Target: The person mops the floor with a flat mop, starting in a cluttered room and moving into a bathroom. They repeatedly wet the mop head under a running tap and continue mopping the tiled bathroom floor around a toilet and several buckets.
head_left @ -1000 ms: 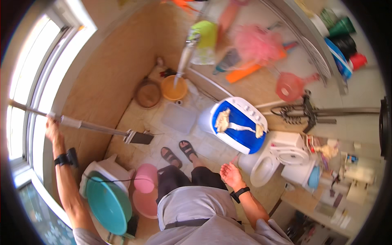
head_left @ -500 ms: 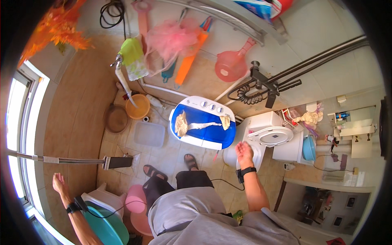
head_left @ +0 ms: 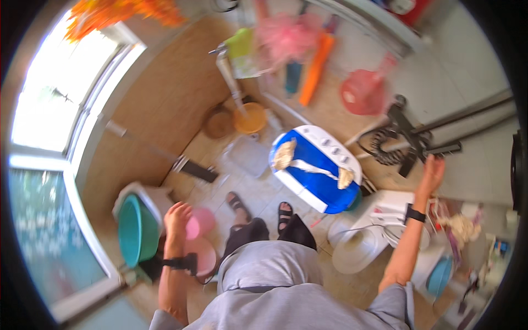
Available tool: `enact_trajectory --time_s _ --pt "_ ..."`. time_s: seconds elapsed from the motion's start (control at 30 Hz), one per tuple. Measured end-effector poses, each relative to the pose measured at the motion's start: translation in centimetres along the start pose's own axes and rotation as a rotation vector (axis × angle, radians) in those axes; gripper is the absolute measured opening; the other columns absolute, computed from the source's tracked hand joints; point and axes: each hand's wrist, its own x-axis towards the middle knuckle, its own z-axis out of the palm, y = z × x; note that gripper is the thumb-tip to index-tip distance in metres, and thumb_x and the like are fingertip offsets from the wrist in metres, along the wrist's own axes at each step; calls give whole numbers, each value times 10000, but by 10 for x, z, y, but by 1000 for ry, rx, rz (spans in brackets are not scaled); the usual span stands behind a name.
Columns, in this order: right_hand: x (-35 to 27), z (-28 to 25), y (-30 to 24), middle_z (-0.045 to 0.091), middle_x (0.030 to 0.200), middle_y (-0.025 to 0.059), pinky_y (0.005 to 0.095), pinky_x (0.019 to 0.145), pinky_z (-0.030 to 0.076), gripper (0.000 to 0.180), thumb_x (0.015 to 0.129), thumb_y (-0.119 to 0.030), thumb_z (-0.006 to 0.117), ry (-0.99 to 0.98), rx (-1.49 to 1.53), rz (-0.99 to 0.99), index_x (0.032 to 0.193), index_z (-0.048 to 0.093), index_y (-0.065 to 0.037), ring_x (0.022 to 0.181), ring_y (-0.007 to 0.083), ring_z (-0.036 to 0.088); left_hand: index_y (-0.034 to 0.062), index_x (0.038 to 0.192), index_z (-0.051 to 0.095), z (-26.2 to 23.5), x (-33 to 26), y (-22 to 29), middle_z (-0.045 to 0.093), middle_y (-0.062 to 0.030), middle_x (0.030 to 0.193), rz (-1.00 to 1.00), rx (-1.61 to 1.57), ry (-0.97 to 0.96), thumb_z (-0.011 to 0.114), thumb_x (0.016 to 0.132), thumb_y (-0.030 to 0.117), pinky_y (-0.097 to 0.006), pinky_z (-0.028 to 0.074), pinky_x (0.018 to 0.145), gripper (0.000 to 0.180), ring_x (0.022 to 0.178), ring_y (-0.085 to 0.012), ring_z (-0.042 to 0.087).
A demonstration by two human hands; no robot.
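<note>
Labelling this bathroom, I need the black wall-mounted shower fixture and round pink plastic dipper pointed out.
Black wall-mounted shower fixture (head_left: pixel 409 130), head view: its body.
Round pink plastic dipper (head_left: pixel 361 93), head view: its bowl.

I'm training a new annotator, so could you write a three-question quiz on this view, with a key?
1. Which is nearest the right hand?
A) the pink bucket
B) the black wall fixture
C) the window
2. True or false: crumpled cream items lie on the blue lid of the washing machine.
3. Fill in: the teal basin is on the person's ____ side.

Key: 1. B; 2. True; 3. left.
</note>
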Motion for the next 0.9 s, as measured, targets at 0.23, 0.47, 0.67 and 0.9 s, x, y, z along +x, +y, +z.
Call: enact_trajectory --time_s 0.23,0.47,0.67,0.9 --pt "44 -3 16 665 1104 109 289 876 487 334 953 -236 656 -112 -214 -30 1116 609 52 991 153 623 -26 1240 502 -15 -100 -31 640 -165 1119 -107 48 150 600 913 94 -339 560 817 361 995 -267 671" --pt "74 -37 -11 661 1021 117 306 836 489 324 982 -247 607 -190 -347 -278 1112 544 43 920 177 622 -22 1197 522 -53 -128 -45 638 -158 1104 -122 -33 191 631 899 137 -336 551 833 355 963 -252 663" --pt "12 -79 -79 595 928 53 288 765 473 274 985 -222 590 -303 -470 -236 1132 538 4 820 148 568 -30 1230 520 -57 -126 -48 644 -155 1109 -198 -41 203 606 921 164 -333 534 860 374 986 -249 657" --pt "-188 -4 -165 501 840 -78 176 592 340 271 962 -173 589 -963 -177 344 1214 556 -80 686 10 404 -39 1247 548 20 -119 -5 659 -139 1119 -138 179 -346 566 967 238 -315 524 874 394 997 -204 652"
